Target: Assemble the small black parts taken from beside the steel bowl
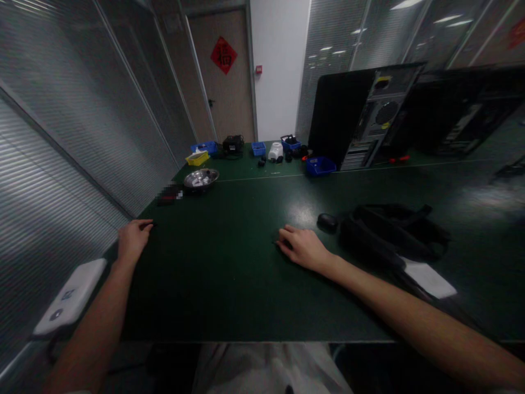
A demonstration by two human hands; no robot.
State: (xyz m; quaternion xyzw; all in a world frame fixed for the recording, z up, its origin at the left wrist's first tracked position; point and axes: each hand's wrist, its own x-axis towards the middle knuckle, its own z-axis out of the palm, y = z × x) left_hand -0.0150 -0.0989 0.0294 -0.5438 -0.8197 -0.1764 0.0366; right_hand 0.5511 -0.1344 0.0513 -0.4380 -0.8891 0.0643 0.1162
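Note:
At the table's left edge, my left hand (133, 239) is pinched closed. A tiny dark bit shows at its fingertips, too small to name. My right hand (302, 247) rests low over the middle of the green table (213, 262), its fingers curled in. Something thin and dark seems to show by those fingertips, but I cannot make it out. To the right of that hand sits a black computer mouse (327, 221), apart from it. Beyond my left hand stands a metal bowl (213, 176) with small pale pieces in it.
A black bag (369, 232) lies on the right, with a white sheet (430, 279) beside it. A white device (71, 295) is at the left edge. Along the back are a yellow tray (198, 159), a blue bin (320, 166) and a tall computer case (342, 117).

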